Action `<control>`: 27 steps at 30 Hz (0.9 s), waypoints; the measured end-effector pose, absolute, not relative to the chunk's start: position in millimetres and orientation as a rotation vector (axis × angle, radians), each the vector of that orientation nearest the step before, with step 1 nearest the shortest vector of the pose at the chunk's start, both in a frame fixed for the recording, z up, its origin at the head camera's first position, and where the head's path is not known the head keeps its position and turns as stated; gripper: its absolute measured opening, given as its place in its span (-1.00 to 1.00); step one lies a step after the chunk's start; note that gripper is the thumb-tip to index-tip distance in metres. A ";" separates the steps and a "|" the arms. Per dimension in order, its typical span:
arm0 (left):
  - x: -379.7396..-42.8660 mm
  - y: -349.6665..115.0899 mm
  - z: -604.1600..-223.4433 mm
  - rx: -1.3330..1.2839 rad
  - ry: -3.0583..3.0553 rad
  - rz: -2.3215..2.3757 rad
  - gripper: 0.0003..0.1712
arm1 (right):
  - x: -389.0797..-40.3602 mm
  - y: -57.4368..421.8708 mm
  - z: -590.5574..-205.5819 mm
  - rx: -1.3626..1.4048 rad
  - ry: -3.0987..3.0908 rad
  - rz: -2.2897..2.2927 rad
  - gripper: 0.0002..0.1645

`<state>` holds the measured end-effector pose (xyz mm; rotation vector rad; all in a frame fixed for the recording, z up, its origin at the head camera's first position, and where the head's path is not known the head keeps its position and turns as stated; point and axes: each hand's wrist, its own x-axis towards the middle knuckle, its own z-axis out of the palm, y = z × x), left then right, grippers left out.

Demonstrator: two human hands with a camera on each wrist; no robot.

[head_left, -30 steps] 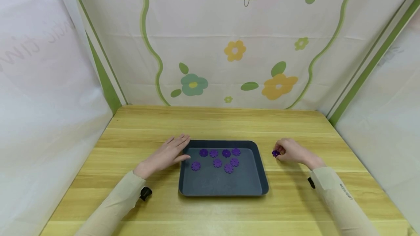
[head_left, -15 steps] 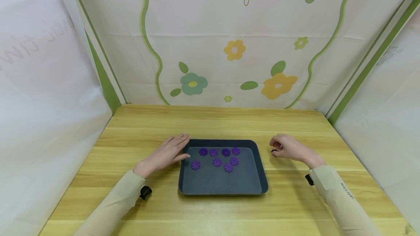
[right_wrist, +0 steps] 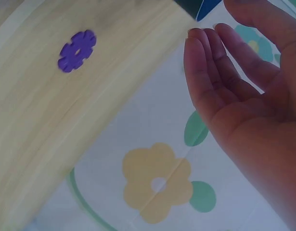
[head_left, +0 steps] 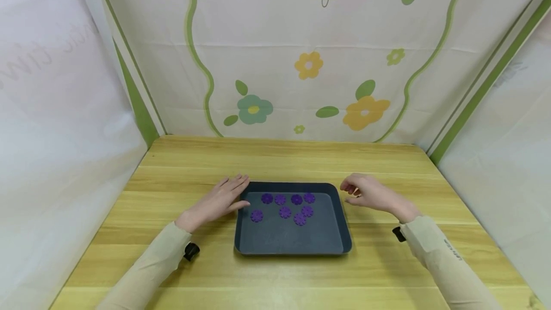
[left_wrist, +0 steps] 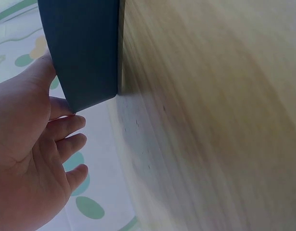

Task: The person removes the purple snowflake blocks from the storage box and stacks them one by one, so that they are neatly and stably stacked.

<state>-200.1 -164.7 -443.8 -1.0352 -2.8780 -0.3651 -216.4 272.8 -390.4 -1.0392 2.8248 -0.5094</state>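
loose disc (right_wrist: 77,51): purple, flat on the table (right_wrist: 42,110), upper left of the right-wrist frame; not made out in the head view. Best pinched lightly across the notched edge.
grouped discs (head_left: 285,212): eight, purple, lying in the upper half of the tray (head_left: 292,240), two of them touching or overlapping; probably easiest to lift singly.
tray: dark, low centre of the head frame; likely to slide if bumped, so best braced.
right hand (head_left: 372,193): beside the tray's upper right edge, loosely curved with a moderate gap at the thumb, nothing visibly held. Lower straight down, clear of the rim.
left hand (head_left: 215,204): at the tray's upper left corner, extended and touching; well placed for bracing, with gentle pressure.
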 end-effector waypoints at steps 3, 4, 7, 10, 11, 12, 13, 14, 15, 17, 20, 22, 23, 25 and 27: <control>-200.5 -164.7 -443.7 -1.036 -2.874 -0.355 -0.19 | -215.2 265.2 -389.1 -1.081 2.806 -0.510 -0.75; -200.6 -164.7 -443.7 -1.036 -2.873 -0.350 -0.19 | -214.7 262.4 -388.7 -1.095 2.799 -0.505 -0.75; -200.8 -164.7 -444.0 -1.038 -2.870 -0.340 -0.18 | -213.6 254.5 -387.9 -1.114 2.780 -0.505 -0.76; -200.9 -164.9 -444.3 -1.037 -2.875 -0.336 -0.18 | -213.1 246.5 -387.4 -1.116 2.754 -0.519 -0.77; -200.9 -164.9 -444.3 -1.036 -2.879 -0.336 -0.18 | -213.3 244.1 -387.8 -1.123 2.745 -0.521 -0.78; -200.8 -164.9 -444.2 -1.035 -2.882 -0.339 -0.18 | -213.3 241.5 -388.0 -1.127 2.739 -0.525 -0.78; -200.8 -164.8 -444.0 -1.035 -2.886 -0.342 -0.18 | -213.5 239.3 -388.3 -1.129 2.735 -0.528 -0.78; -200.8 -164.7 -443.7 -1.034 -2.889 -0.345 -0.18 | -213.8 237.4 -388.9 -1.140 2.729 -0.530 -0.78; -200.7 -164.6 -443.4 -1.034 -2.892 -0.347 -0.18 | -214.2 235.6 -389.6 -1.145 2.720 -0.536 -0.77; -200.7 -164.4 -443.2 -1.034 -2.893 -0.350 -0.18 | -214.8 232.4 -391.0 -1.150 2.705 -0.538 -0.76; -200.8 -164.4 -443.6 -1.033 -2.892 -0.353 -0.18 | -216.7 228.5 -393.6 -1.171 2.680 -0.541 -0.74; -200.6 -164.5 -443.6 -1.032 -2.891 -0.356 -0.19 | -217.3 225.4 -395.1 -1.174 2.667 -0.538 -0.73; -200.5 -164.5 -443.6 -1.032 -2.891 -0.356 -0.19 | -217.5 223.8 -395.8 -1.184 2.663 -0.534 -0.73; -199.7 -164.3 -443.0 -1.029 -2.893 -0.361 -0.19 | -217.9 220.6 -397.8 -1.192 2.652 -0.534 -0.73; -198.8 -164.2 -442.6 -1.027 -2.895 -0.365 -0.19 | -216.7 217.1 -399.3 -1.178 2.641 -0.549 -0.72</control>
